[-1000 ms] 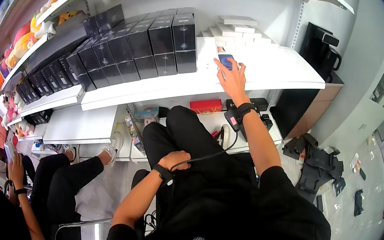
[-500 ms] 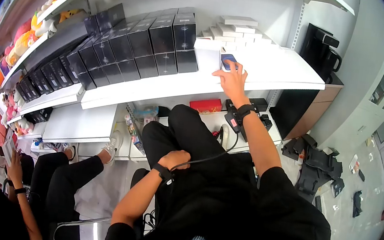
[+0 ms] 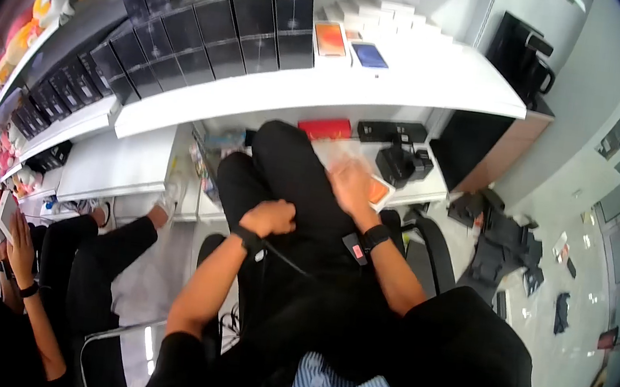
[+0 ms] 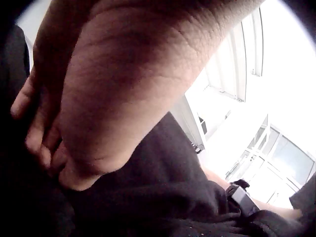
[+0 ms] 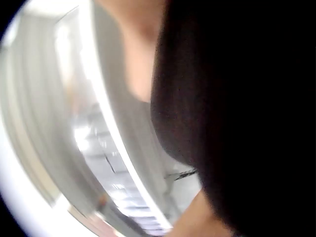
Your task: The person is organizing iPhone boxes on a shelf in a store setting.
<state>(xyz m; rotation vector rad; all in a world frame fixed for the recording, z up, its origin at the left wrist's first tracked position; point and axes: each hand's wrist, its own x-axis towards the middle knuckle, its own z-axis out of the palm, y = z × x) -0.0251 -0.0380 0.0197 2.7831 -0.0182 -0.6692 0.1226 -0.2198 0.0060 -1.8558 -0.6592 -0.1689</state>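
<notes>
My right hand is a motion blur low over my raised knee, at the edge of the lower shelf. It is beside or on a small orange-faced item, and the blur hides whether it grips it. My left hand rests idle on my black trousers, fingers loosely curled and holding nothing; the left wrist view shows those fingers against the cloth. On the upper white shelf a blue-faced box lies flat beside an orange-faced box. The right wrist view is only blur and dark cloth.
Rows of black boxes fill the shelf's left part, with stacked white boxes behind. The lower shelf holds a red box and black devices. A black machine stands at the right. Another seated person is at my left.
My right hand has left the blue-faced box on the upper shelf and dropped to the lower shelf by my knee. My head tilted down. The left hand stayed put.
</notes>
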